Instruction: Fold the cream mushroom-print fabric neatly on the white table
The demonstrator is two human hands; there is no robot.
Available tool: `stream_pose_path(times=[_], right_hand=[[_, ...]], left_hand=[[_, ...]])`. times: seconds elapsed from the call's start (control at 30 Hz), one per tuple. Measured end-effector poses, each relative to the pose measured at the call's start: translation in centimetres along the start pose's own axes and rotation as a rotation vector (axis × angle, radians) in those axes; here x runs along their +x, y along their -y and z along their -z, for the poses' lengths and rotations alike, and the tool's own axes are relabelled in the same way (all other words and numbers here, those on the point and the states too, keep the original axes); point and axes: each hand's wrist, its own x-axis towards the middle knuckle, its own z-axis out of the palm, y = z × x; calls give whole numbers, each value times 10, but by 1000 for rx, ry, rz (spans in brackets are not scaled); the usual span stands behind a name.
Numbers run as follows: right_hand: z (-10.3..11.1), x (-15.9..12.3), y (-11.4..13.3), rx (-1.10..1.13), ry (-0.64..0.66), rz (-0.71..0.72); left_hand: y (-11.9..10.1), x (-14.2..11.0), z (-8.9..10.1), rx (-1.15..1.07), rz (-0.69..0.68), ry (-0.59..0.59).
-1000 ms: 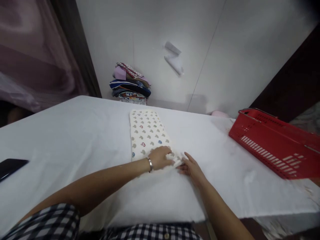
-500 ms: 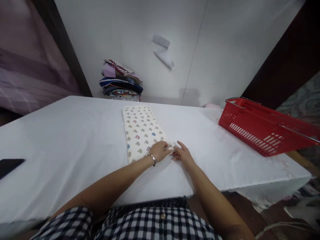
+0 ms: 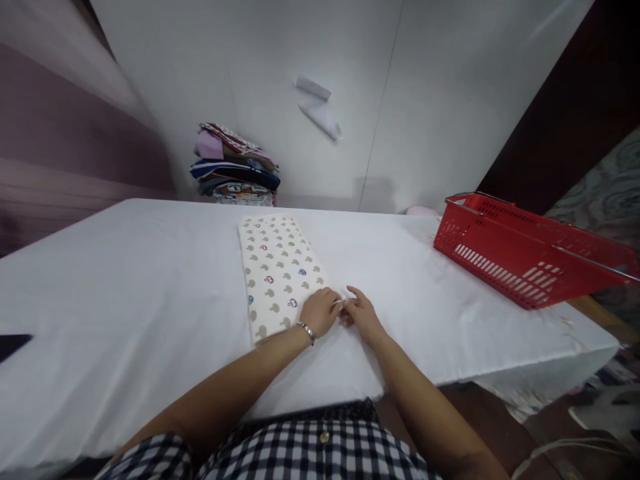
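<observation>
A folded cream cloth (image 3: 277, 270) with small grey, red and blue prints lies lengthwise on the white table (image 3: 125, 287). My left hand (image 3: 320, 311), a metal bangle on its wrist, rests on the cloth's near right corner with its fingers curled and pinched on the edge. Right beside it, fingertips touching, my right hand (image 3: 361, 313) pinches the same corner.
A red plastic basket (image 3: 525, 257) stands at the table's right end. A stack of folded clothes (image 3: 234, 165) sits behind the table against the white wall. A dark flat object (image 3: 11, 345) lies at the left edge. My checked shirt fills the bottom.
The view has shifted, so the table reads lower and the basket further left. Both hands stay at the cloth's near right corner and have drawn closer together.
</observation>
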Motion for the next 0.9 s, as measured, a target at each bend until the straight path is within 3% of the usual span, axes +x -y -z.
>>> stream_pose_path(times=[0.43, 0.57, 0.73, 0.9], right_hand=[[-1, 0, 3, -42, -12, -11], [-3, 3, 0, -85, -28, -3], [-3, 2, -5, -113, -37, 44], [-4, 1, -7, -145, -30, 94]], left_hand=[[2, -9, -1, 53, -109, 40], [4, -3, 6, -52, -58, 74], [10, 8, 16, -103, 121, 37], [16, 19, 18, -49, 128, 1]])
